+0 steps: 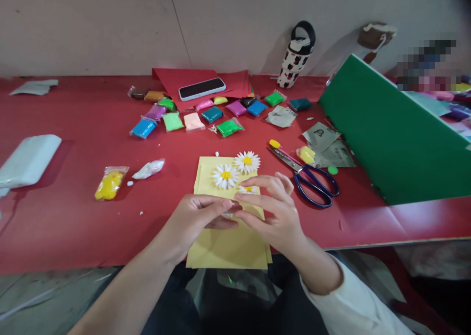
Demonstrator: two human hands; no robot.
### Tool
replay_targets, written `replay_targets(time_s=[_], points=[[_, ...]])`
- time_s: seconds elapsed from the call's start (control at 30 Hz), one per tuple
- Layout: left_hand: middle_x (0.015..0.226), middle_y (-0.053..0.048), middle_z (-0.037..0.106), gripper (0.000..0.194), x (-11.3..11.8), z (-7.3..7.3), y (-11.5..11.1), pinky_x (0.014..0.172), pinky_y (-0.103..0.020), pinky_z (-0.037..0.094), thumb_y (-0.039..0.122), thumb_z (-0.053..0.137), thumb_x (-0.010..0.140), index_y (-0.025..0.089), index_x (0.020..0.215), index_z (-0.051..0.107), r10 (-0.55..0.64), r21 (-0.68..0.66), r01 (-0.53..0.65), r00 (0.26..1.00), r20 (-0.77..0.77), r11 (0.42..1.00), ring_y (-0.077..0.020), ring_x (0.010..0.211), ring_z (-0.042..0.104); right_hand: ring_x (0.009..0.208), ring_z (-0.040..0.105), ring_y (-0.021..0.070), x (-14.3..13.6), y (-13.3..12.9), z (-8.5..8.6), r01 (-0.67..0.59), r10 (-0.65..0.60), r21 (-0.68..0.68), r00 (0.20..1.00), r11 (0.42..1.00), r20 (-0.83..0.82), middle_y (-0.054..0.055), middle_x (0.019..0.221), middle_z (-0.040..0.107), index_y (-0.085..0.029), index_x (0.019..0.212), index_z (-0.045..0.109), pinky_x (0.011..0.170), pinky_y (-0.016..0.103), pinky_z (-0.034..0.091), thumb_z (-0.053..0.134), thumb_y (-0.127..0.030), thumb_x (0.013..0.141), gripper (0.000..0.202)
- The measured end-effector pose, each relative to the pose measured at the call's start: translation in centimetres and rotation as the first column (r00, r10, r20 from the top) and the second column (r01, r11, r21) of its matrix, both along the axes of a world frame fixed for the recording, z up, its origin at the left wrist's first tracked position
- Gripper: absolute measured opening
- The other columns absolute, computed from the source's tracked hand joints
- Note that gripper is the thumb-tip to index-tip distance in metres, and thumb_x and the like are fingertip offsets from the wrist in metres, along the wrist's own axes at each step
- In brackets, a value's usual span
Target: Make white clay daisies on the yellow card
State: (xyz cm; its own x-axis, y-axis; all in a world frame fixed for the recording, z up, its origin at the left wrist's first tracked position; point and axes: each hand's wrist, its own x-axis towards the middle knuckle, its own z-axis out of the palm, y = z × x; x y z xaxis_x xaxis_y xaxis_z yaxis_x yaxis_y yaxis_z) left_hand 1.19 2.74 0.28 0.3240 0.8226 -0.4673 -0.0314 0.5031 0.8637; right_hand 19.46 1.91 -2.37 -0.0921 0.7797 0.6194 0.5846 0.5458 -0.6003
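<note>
Three white daisy-like flowers (225,176) with yellow centres are lying near the middle of the frame, on the upper part of some stacked yellow paper (228,250); the lowest flower is being partly covered by my right hand. Just below them, I am holding my left hand (208,212) with the thumb and fingers close together. Something small and pale is showing between them, but I cannot tell what it is or whether I am gripping it. My right hand (272,205) is facing it with fingers spreading and curving, thumb apart from forefinger, the tips reaching close to my left fingertips.

Right of centre, dark-handled scissors (297,168) are lying on the red tabletop (73,227). Left of centre, a yellow packet (110,184) and a white packet (149,169) are resting near each other. Coloured packets (172,121) are scattering across the upper middle, below a phone (202,89) lying on red paper (165,82). A patterned bottle (293,63) is standing at the upper right, and a green board (397,139) is leaning at the right.
</note>
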Motion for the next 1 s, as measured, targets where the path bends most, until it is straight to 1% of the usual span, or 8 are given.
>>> replay_targets(time_s=[0.23, 0.33, 0.4, 0.5, 0.57, 0.63, 0.9, 1.0], points=[[0.092, -0.008, 0.077, 0.029, 0.27, 0.09, -0.2, 0.086, -0.033, 0.059, 0.042, 0.071, 0.08, 0.019, 0.096, 0.076, -0.116, 0.06, 0.118, 0.993, -0.03, 0.991, -0.0213, 0.086, 0.074, 0.091, 0.067, 0.0164, -0.51, 0.13, 0.15, -0.016, 0.017, 0.012, 1.0, 1.0, -0.018, -0.002, 0.097, 0.072, -0.031, 0.079, 0.073, 0.102, 0.043, 0.028, 0.068, -0.033, 0.085, 0.008], [0.109, -0.006, 0.074, 0.038, 0.04, 0.0, -0.21, 0.083, -0.03, 0.06, 0.041, 0.074, 0.077, 0.023, 0.11, 0.071, -0.088, 0.261, 0.125, 0.984, -0.152, 0.957, -0.0219, 0.095, 0.072, 0.093, 0.067, 0.017, -0.23, 0.21, 0.23, -0.024, 0.025, 0.019, 0.999, 1.0, -0.043, -0.001, 0.097, 0.071, -0.031, 0.083, 0.074, 0.1, 0.043, 0.03, 0.07, -0.031, 0.083, 0.004], [0.115, -0.003, 0.072, 0.043, -0.22, -0.11, -0.27, 0.078, -0.026, 0.061, 0.038, 0.076, 0.075, 0.028, 0.116, 0.067, 0.028, 0.482, 0.126, 0.953, -0.301, 0.867, -0.0195, 0.092, 0.073, 0.093, 0.067, 0.0171, 0.0, 0.23, 0.24, -0.035, 0.036, 0.01, 0.997, 0.999, -0.067, -0.001, 0.099, 0.071, -0.029, 0.084, 0.073, 0.098, 0.042, 0.031, 0.071, -0.03, 0.082, 0.003], [0.101, 0.001, 0.076, 0.028, -0.46, -0.21, -0.37, 0.07, -0.02, 0.061, 0.033, 0.073, 0.079, 0.028, 0.106, 0.071, 0.217, 0.746, 0.21, 0.876, -0.43, 0.632, -0.0151, 0.08, 0.074, 0.092, 0.067, 0.0172, 0.19, 0.18, 0.2, -0.057, 0.056, -0.004, 0.993, 0.998, -0.101, 0.0, 0.099, 0.07, -0.028, 0.083, 0.073, 0.098, 0.042, 0.03, 0.073, -0.029, 0.081, 0.002], [0.088, 0.002, 0.078, 0.014, -0.47, -0.23, -0.38, 0.067, -0.017, 0.059, 0.029, 0.071, 0.081, 0.025, 0.094, 0.073, 0.302, 0.837, 0.263, 0.846, -0.439, 0.48, -0.013, 0.073, 0.074, 0.093, 0.066, 0.0174, 0.19, 0.13, 0.17, -0.065, 0.064, -0.01, 0.992, 0.998, -0.107, 0.0, 0.099, 0.07, -0.029, 0.083, 0.073, 0.099, 0.043, 0.029, 0.073, -0.029, 0.081, 0.002], [0.082, 0.002, 0.078, 0.007, -0.42, -0.26, -0.33, 0.066, -0.016, 0.059, 0.027, 0.071, 0.082, 0.023, 0.086, 0.073, 0.357, 0.875, 0.291, 0.828, -0.433, 0.386, -0.0117, 0.07, 0.074, 0.094, 0.066, 0.0181, 0.11, 0.09, 0.14, -0.07, 0.068, -0.014, 0.992, 0.997, -0.104, 0.0, 0.1, 0.07, -0.029, 0.085, 0.073, 0.1, 0.043, 0.028, 0.073, -0.031, 0.08, 0.005], [0.084, 0.001, 0.078, 0.011, -0.39, -0.38, -0.39, 0.067, -0.017, 0.059, 0.029, 0.069, 0.084, 0.021, 0.091, 0.072, 0.373, 0.878, 0.335, 0.81, -0.454, 0.342, -0.0115, 0.071, 0.074, 0.095, 0.066, 0.018, -0.25, -0.16, 0.03, -0.079, 0.077, -0.013, 0.992, 0.997, -0.104, 0.0, 0.1, 0.07, -0.03, 0.085, 0.072, 0.101, 0.045, 0.029, 0.071, -0.03, 0.082, 0.003], [0.08, 0.003, 0.077, 0.008, -0.44, -0.26, -0.48, 0.066, -0.016, 0.058, 0.029, 0.068, 0.085, 0.022, 0.087, 0.071, 0.386, 0.889, 0.339, 0.809, -0.443, 0.308, -0.0097, 0.067, 0.072, 0.097, 0.065, 0.0205, 0.23, -0.17, 0.15, -0.101, 0.097, -0.036, 0.99, 0.994, -0.101, 0.002, 0.103, 0.07, -0.031, 0.095, 0.07, 0.103, 0.048, 0.029, 0.074, -0.035, 0.079, 0.017]])
